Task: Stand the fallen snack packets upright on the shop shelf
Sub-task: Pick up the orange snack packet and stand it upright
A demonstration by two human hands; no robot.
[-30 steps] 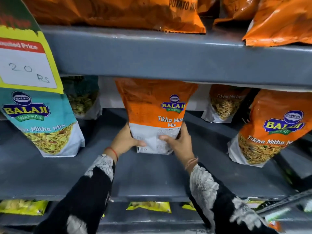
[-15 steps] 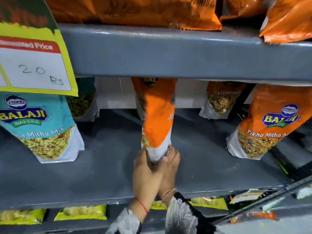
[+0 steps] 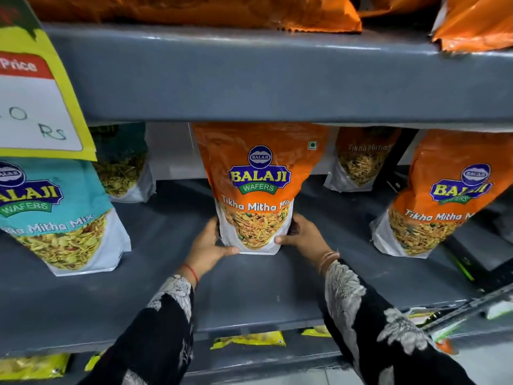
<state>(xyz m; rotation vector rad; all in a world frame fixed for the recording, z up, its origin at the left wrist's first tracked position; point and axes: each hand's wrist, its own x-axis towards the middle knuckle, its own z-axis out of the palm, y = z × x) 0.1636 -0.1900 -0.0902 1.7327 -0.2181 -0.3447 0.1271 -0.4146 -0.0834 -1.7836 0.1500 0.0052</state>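
Both hands, left hand (image 3: 206, 244) and right hand (image 3: 304, 236), grip pinching base of orange glossy Tikha Mitha Mix pouch (image 3: 256, 187), upright mid grey metal shelf (image 3: 249, 290); seating step; next: release gently, check it stands

Both hands are gripping the centre orange packet (image 3: 256, 187) at its base: left hand (image 3: 206, 245) cupping the lower-left corner, right hand (image 3: 304, 236) on the lower-right. Packet is standing upright, front label facing out, bottom sitting on the grey shelf (image 3: 249, 287). Teal packet (image 3: 59, 215) is leaning at left, partly behind a yellow price tag (image 3: 39, 101). Another orange packet (image 3: 444, 195) is tilting at right. Two more are sitting further back. Yellow packets (image 3: 248, 339) are lying on the shelf below.
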